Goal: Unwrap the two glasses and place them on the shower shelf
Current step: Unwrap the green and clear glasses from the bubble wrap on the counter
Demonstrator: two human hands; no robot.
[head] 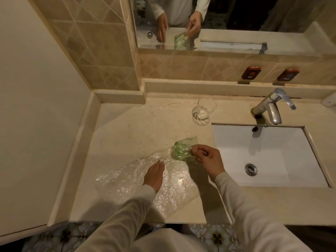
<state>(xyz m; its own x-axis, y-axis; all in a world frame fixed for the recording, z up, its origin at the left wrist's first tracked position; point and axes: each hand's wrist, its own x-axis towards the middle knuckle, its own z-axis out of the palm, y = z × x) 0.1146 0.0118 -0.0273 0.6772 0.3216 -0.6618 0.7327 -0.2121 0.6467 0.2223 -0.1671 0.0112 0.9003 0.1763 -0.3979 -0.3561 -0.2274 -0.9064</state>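
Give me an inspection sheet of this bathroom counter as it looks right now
Surface: beige stone counter, marked, no spill seen.
Job's things: clear glass unwrapped, upright near the back ledge; green glass tilted, bubble wrap spread beneath.
Clutter: nothing seen.
Hands: right hand fingers gripping the green glass; left hand flat on the wrap.
Cables: nothing seen.
Surroundings: sink and tap to the right, mirror above, hot and cold signs on the tiled wall.

The left red plaque [251,72] on the tiled wall reads "HOT"; the right plaque's [288,74] text is blurred
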